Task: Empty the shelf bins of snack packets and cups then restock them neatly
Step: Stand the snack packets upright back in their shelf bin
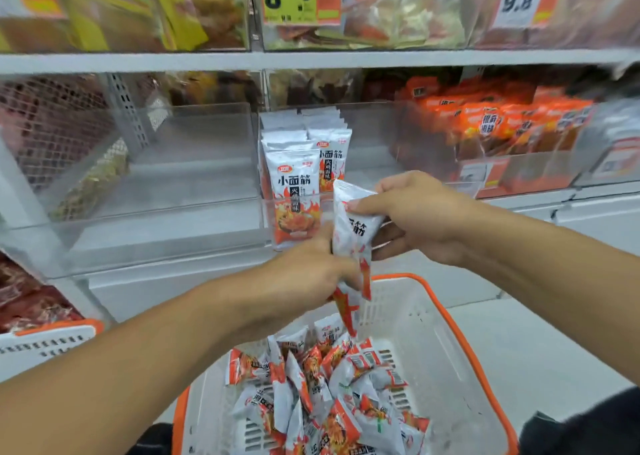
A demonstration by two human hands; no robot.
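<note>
Snack packets (353,246) in both hands' grip

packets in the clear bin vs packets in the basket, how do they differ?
The bin packets stand upright in rows, printed fronts facing out; the basket packets lie jumbled at all angles. Bin packets sit in a clear shelf bin; basket packets fill a white, orange-rimmed basket. Both look like the same white-and-orange flame design.
</note>
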